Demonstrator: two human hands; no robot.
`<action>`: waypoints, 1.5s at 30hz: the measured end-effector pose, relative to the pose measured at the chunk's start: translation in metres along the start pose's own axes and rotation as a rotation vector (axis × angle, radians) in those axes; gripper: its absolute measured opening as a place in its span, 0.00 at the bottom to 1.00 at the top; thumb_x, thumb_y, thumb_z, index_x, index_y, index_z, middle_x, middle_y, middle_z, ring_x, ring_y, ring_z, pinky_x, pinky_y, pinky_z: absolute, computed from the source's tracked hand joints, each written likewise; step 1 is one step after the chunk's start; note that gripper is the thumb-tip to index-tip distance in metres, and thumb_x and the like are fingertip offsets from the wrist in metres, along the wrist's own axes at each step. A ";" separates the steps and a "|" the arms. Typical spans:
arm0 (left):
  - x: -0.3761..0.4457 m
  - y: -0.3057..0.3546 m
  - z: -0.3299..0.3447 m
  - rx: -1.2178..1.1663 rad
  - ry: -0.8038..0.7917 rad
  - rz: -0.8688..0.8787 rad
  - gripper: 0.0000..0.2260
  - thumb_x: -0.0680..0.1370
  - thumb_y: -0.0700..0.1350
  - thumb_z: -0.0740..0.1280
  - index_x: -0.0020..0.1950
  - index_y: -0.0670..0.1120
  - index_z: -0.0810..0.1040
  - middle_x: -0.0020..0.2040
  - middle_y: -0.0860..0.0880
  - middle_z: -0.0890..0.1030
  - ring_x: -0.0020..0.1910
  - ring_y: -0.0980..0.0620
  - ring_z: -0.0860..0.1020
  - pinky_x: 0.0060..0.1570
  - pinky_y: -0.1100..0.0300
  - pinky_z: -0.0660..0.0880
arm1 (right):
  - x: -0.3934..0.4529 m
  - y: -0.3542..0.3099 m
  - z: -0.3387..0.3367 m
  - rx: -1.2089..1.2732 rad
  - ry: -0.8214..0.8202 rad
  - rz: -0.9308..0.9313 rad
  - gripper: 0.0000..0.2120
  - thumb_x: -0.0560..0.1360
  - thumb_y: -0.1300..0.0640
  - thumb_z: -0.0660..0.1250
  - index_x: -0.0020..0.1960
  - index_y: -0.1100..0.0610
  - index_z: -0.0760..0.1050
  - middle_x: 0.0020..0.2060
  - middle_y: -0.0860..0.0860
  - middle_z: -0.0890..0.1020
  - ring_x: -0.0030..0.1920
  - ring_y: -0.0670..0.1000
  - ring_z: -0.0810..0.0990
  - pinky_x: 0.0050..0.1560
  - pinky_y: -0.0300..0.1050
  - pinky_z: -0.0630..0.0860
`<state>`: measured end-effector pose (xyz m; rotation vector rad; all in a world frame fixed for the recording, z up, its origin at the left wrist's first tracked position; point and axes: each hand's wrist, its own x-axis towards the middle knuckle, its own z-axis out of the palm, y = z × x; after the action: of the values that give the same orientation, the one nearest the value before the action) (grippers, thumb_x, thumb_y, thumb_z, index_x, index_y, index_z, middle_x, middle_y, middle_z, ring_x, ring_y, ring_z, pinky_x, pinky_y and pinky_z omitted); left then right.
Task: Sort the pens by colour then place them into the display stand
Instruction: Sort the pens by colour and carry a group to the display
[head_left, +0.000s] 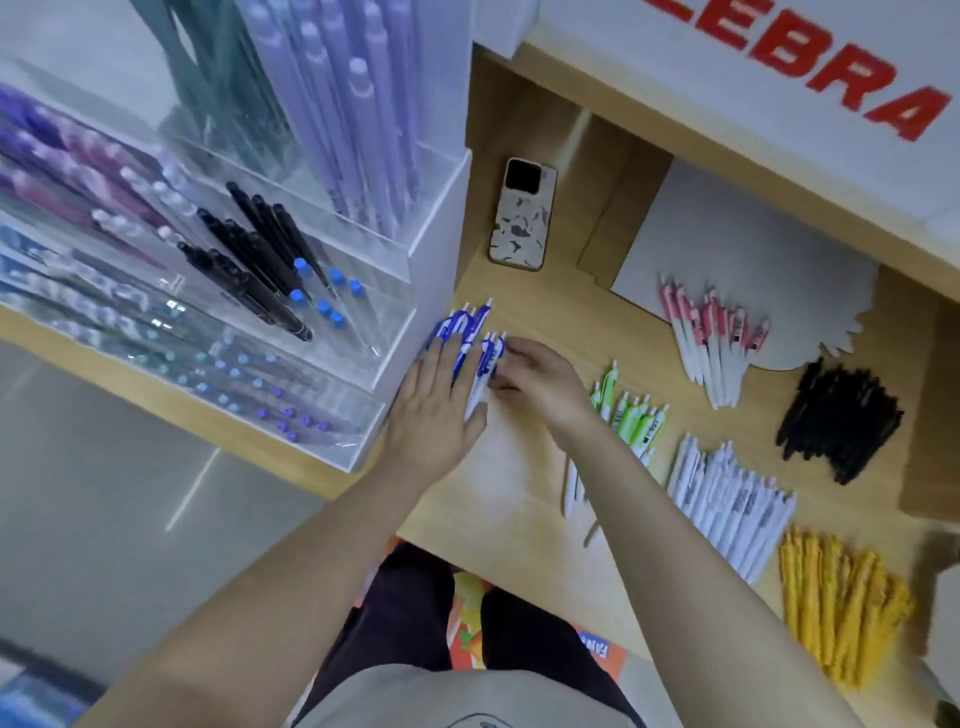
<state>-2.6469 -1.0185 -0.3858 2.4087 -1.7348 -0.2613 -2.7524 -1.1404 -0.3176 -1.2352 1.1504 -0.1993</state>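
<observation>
A bunch of blue-and-white pens (470, 332) lies on the wooden counter against the side of the clear acrylic display stand (410, 291). My left hand (434, 410) rests flat on these pens with straight fingers. My right hand (540, 382) is at their right side, fingers curled, pinching one of the blue pens. Sorted piles lie to the right: green-and-white pens (631, 415), pink-and-white pens (711, 343), white pens (732, 499), black pens (841, 421) and yellow pens (841, 608).
The display stand holds purple, black and blue-capped pens in its compartments. A phone (522, 215) lies face down on the counter behind the blue pens. A grey card sheet (737, 244) sits under the pink pile. A white sign with red letters (810, 57) overhangs the counter.
</observation>
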 end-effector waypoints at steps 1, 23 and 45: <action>0.001 0.000 0.000 0.007 0.009 0.015 0.32 0.78 0.54 0.60 0.80 0.42 0.59 0.80 0.39 0.58 0.80 0.40 0.55 0.76 0.45 0.57 | 0.007 -0.002 -0.002 -0.062 0.039 -0.004 0.14 0.77 0.61 0.68 0.62 0.58 0.77 0.48 0.55 0.84 0.48 0.52 0.83 0.62 0.57 0.77; 0.012 -0.002 -0.007 0.076 0.022 0.134 0.33 0.77 0.56 0.59 0.81 0.45 0.58 0.81 0.41 0.55 0.80 0.41 0.54 0.77 0.44 0.55 | 0.047 -0.036 -0.003 -0.495 0.013 -0.182 0.12 0.77 0.65 0.63 0.57 0.69 0.78 0.43 0.52 0.76 0.53 0.62 0.79 0.59 0.56 0.74; 0.044 0.139 0.021 -0.173 -0.207 0.342 0.41 0.72 0.72 0.55 0.81 0.55 0.56 0.82 0.44 0.51 0.80 0.39 0.47 0.75 0.38 0.49 | -0.123 0.118 -0.073 -0.244 0.576 0.114 0.17 0.76 0.59 0.70 0.64 0.56 0.74 0.40 0.50 0.78 0.41 0.49 0.77 0.39 0.37 0.69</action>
<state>-2.7665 -1.1045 -0.3761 1.9840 -2.0772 -0.6028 -2.9175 -1.0577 -0.3338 -1.3628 1.7803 -0.3504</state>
